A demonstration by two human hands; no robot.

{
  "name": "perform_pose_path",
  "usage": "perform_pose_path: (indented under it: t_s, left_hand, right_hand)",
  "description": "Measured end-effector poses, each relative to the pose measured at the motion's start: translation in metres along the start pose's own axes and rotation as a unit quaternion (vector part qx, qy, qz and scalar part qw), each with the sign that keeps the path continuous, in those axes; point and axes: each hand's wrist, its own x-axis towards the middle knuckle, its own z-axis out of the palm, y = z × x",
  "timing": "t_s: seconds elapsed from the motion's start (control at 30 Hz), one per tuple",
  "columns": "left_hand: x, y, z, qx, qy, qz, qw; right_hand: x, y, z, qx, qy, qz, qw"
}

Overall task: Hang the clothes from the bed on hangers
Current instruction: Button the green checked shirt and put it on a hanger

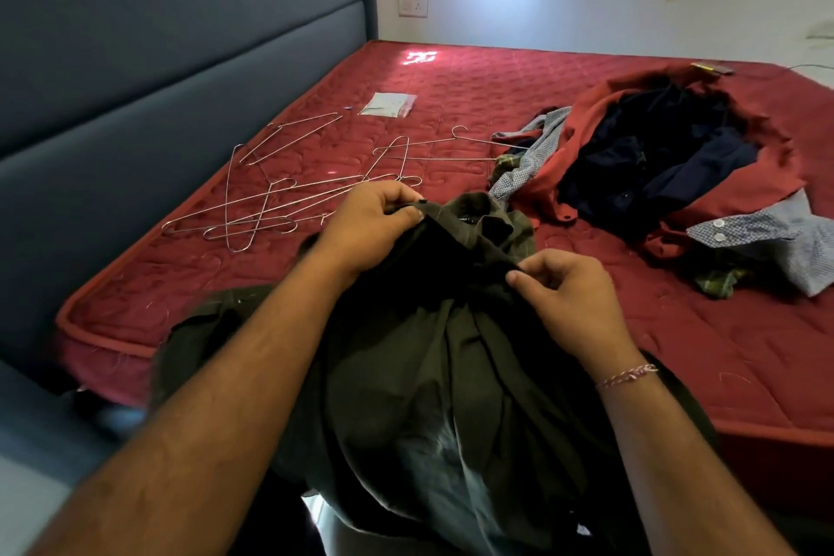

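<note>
A dark olive shirt [433,375] hangs in front of me over the near edge of the bed, collar up. My left hand [370,221] pinches the fabric near the collar on the left side. My right hand [564,289] pinches the shirt's edge on the right, a thread bracelet on its wrist. Several bare wire hangers [280,199] lie tangled on the red mattress [451,95] just beyond my left hand. A pile of clothes [654,158], with a red garment, dark navy pieces and a small-checked grey shirt, lies to the right.
A blue padded headboard [158,81] runs along the left. A small clear plastic packet [388,105] lies on the mattress far back. A white wall with a switch plate [413,6] stands behind the bed. A small dark object [713,68] rests at the far right edge.
</note>
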Motion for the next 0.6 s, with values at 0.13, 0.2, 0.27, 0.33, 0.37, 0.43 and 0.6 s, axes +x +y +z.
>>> perform_pose_path:
  t_s: [0.13, 0.2, 0.27, 0.33, 0.37, 0.43, 0.6]
  left_hand:
    - [-0.031, -0.018, 0.069, -0.128, 0.141, -0.043, 0.981]
    - [-0.050, -0.035, 0.096, -0.124, 0.132, -0.038, 0.983]
    - [-0.065, -0.049, 0.107, -0.086, 0.081, -0.018, 0.993]
    - [-0.071, -0.052, 0.106, -0.069, 0.034, 0.017, 0.997]
    - [-0.071, -0.053, 0.102, -0.089, 0.021, 0.022, 0.996]
    - [-0.073, -0.053, 0.096, -0.148, 0.003, 0.005, 0.989]
    - [-0.076, -0.057, 0.096, -0.128, 0.001, -0.007, 0.992]
  right_hand:
    - [-0.015, -0.013, 0.029, 0.248, 0.044, 0.090, 0.963]
    - [-0.022, -0.003, 0.047, 0.280, 0.067, 0.107, 0.952]
    - [-0.028, 0.009, 0.054, 0.277, 0.078, 0.108, 0.951]
    - [-0.031, 0.014, 0.052, 0.296, 0.070, 0.109, 0.946]
    - [-0.033, 0.014, 0.050, 0.317, 0.058, 0.113, 0.940]
    - [-0.035, 0.011, 0.047, 0.359, 0.023, 0.118, 0.925]
    - [-0.036, 0.012, 0.047, 0.353, -0.017, 0.106, 0.929]
